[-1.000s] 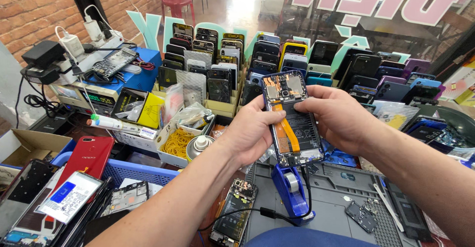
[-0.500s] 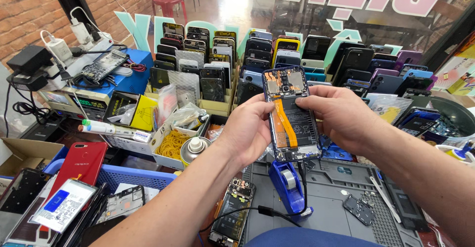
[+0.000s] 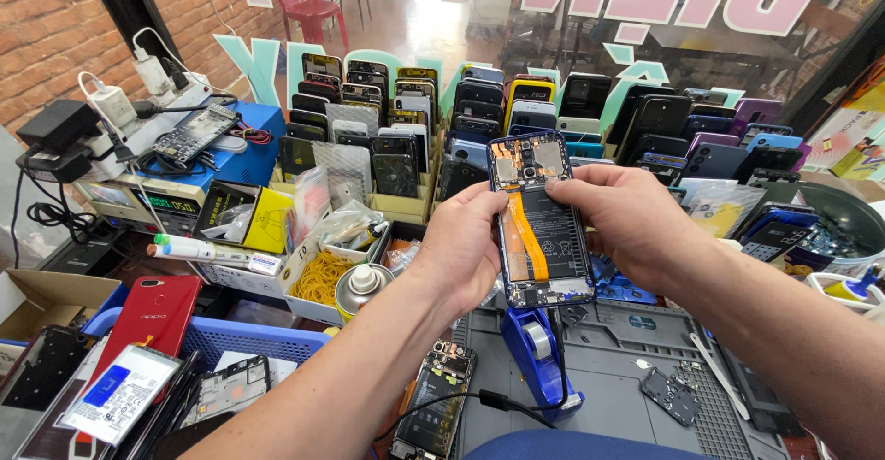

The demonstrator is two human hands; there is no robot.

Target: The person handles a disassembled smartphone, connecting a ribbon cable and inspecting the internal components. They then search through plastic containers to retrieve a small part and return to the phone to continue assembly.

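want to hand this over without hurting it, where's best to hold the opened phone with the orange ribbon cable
Take the opened phone by its two long side edges, coming in from the left and right as the left hand and right hand do now. Its back is off, so the orange ribbon cable, battery and top circuit board face up. Keep the grip on the frame rim only.

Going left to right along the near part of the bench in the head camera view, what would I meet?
Red phone → spray can → left hand → opened phone with orange ribbon cable, held up by both hands → right hand → small dark cover plate on the grey mat.
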